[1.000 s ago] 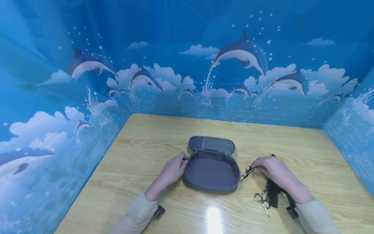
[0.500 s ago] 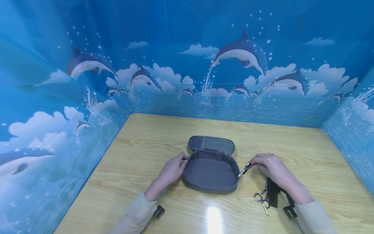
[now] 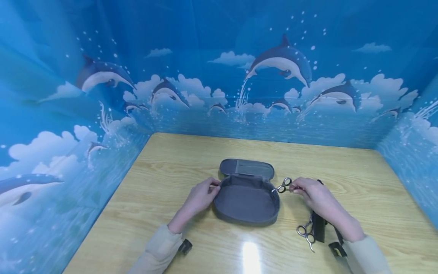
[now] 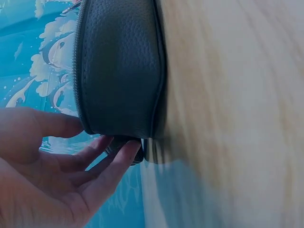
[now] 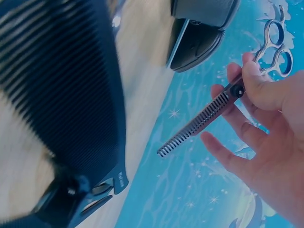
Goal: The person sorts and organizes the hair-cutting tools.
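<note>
A grey zip case [image 3: 247,203] lies unzipped on the table in the head view, its lid [image 3: 254,169] folded back on the far side. My left hand [image 3: 200,195] holds the case at its left wall; the left wrist view has the thumb at the zip edge and fingers by the corner. My right hand [image 3: 316,196] pinches a pair of thinning scissors [image 5: 209,116] near the pivot. The toothed blade points back toward the wrist, and the finger rings [image 3: 284,185] reach out by the right rim of the case.
Below my right hand lie a second pair of scissors [image 3: 307,234] and a black comb [image 3: 319,227]. A black object [image 5: 64,197], partly out of frame, sits beside the comb. Blue dolphin-printed curtains [image 3: 191,57] border the wooden table [image 3: 191,156].
My right hand has shifted slightly left and away from me; the scissors' rings have swung up and now stand near the case's upper right rim. The left hand stays at the case.
</note>
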A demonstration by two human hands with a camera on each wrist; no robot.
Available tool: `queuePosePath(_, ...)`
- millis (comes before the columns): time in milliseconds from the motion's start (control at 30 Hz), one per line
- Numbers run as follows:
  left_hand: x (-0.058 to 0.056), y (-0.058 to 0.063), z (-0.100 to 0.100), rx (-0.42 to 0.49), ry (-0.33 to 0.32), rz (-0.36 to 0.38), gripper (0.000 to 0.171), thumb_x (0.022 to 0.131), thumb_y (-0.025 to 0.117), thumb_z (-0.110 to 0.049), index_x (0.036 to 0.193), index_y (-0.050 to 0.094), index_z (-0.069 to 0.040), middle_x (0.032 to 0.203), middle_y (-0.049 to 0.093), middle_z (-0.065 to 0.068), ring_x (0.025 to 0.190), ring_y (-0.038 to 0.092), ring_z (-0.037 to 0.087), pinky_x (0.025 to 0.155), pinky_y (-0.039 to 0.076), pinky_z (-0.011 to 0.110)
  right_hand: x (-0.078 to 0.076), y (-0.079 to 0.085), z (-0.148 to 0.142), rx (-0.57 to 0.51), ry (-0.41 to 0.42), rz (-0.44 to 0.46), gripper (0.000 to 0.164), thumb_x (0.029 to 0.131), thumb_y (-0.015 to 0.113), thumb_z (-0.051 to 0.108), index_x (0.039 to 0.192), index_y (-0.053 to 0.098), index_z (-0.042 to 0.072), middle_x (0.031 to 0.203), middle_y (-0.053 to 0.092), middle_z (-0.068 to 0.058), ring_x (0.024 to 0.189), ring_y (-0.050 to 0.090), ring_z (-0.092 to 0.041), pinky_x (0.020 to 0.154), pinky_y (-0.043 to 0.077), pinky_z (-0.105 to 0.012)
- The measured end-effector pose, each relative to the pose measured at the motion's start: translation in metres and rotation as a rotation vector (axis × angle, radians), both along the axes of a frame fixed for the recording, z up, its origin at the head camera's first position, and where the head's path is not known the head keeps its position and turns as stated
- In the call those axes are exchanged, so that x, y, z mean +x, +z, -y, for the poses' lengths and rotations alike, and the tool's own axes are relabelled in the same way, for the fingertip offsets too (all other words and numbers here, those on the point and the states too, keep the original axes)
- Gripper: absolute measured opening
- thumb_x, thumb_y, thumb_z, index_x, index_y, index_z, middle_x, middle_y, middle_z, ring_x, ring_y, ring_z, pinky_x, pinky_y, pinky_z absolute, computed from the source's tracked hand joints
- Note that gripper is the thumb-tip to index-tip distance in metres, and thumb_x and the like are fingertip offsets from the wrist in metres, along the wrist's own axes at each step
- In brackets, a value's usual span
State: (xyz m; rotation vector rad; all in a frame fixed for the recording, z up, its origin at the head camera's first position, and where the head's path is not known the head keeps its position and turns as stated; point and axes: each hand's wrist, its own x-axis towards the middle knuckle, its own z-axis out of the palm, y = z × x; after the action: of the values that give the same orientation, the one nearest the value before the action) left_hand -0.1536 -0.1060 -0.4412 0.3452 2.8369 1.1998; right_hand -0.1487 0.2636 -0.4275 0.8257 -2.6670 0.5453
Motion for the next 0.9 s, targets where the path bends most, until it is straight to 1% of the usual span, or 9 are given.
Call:
queuePosePath(133, 0.0, 0.005, -0.002, 0.025, 0.015, -0.021, 0.029, 0.102, 0.059, -0.017, 0.125, 0.065, -0.001, 0.124, 0.069, 0.018, 0.108, 0.069, 0.034, 0.095, 0.055, 0.05, 0.005, 0.005, 0.006, -0.01, 0.005, 0.021, 0.012, 0.089, 0.071, 0.003, 0.095, 0.068, 0.012, 0.087, 0.071, 0.001, 0.083, 0.07, -0.02, 0.075, 0.059, -0.043)
queuePosePath(233, 0.0, 0.011, -0.006, 0.026, 0.011, -0.077, 0.03, 0.101, 0.059, -0.015, 0.126, 0.064, 0.0, 0.126, 0.068, 0.02, 0.109, 0.068, 0.036, 0.096, 0.053, 0.052, 0.008, 0.009, 0.012, -0.014, 0.001, 0.015, 0.013, 0.091, 0.068, 0.0, 0.098, 0.067, 0.012, 0.089, 0.07, 0.003, 0.084, 0.07, -0.018, 0.074, 0.06, -0.04)
queuePosePath(300, 0.001, 0.015, -0.01, 0.026, 0.007, -0.108, 0.029, 0.101, 0.061, -0.014, 0.127, 0.065, -0.002, 0.127, 0.067, 0.018, 0.111, 0.066, 0.034, 0.096, 0.054, 0.05, 0.01, 0.012, 0.017, -0.018, 0.006, 0.01, 0.016, 0.091, 0.067, -0.002, 0.099, 0.067, 0.011, 0.09, 0.07, 0.004, 0.082, 0.069, -0.016, 0.072, 0.059, -0.038)
queuePosePath(400, 0.003, 0.022, -0.017, 0.045, -0.034, -0.156, 0.027, 0.101, 0.061, -0.012, 0.125, 0.067, -0.004, 0.124, 0.069, 0.015, 0.111, 0.066, 0.031, 0.092, 0.057, 0.045, 0.013, 0.017, 0.025, -0.027, 0.015, 0.014, 0.018, 0.091, 0.067, -0.004, 0.101, 0.067, 0.011, 0.089, 0.068, 0.006, 0.076, 0.065, -0.01, 0.067, 0.058, -0.032)
queuePosePath(500, 0.005, 0.027, -0.024, 0.087, -0.092, -0.162, 0.024, 0.102, 0.059, -0.013, 0.123, 0.069, -0.008, 0.123, 0.07, 0.009, 0.111, 0.066, 0.025, 0.089, 0.058, 0.04, 0.016, 0.022, 0.034, -0.044, 0.025, 0.052, 0.017, 0.092, 0.066, -0.003, 0.101, 0.066, 0.012, 0.086, 0.065, 0.009, 0.071, 0.057, -0.003, 0.062, 0.053, -0.027)
queuePosePath(567, 0.006, 0.031, -0.029, 0.118, -0.127, -0.152, 0.023, 0.104, 0.057, -0.015, 0.122, 0.07, -0.01, 0.12, 0.072, 0.007, 0.107, 0.067, 0.022, 0.087, 0.058, 0.038, 0.017, 0.024, 0.04, -0.047, 0.031, 0.07, 0.015, 0.094, 0.066, -0.001, 0.101, 0.066, 0.012, 0.085, 0.062, 0.009, 0.07, 0.053, -0.001, 0.061, 0.052, -0.026)
queuePosePath(633, 0.007, 0.033, -0.034, 0.177, -0.165, -0.116, 0.023, 0.106, 0.054, -0.015, 0.121, 0.071, -0.009, 0.117, 0.073, 0.009, 0.103, 0.07, 0.024, 0.085, 0.058, 0.036, 0.017, 0.025, 0.046, -0.043, 0.036, 0.082, 0.014, 0.095, 0.065, 0.0, 0.1, 0.065, 0.013, 0.084, 0.061, 0.009, 0.071, 0.052, 0.0, 0.062, 0.052, -0.026)
queuePosePath(800, 0.009, 0.035, -0.047, 0.372, -0.255, 0.012, 0.029, 0.109, 0.046, -0.014, 0.125, 0.066, 0.001, 0.119, 0.071, 0.02, 0.104, 0.071, 0.035, 0.081, 0.061, 0.028, 0.018, 0.025, 0.058, -0.037, 0.063, 0.105, 0.013, 0.095, 0.065, 0.002, 0.099, 0.064, 0.014, 0.084, 0.059, 0.008, 0.074, 0.053, -0.001, 0.066, 0.054, -0.03)
queuePosePath(900, 0.01, 0.034, -0.054, 0.454, -0.282, 0.069, 0.033, 0.11, 0.044, -0.015, 0.13, 0.062, 0.004, 0.123, 0.069, 0.023, 0.109, 0.069, 0.036, 0.083, 0.06, 0.027, 0.018, 0.024, 0.066, -0.046, 0.087, 0.113, 0.014, 0.094, 0.066, 0.001, 0.098, 0.064, 0.014, 0.085, 0.06, 0.008, 0.076, 0.054, -0.002, 0.067, 0.054, -0.03)
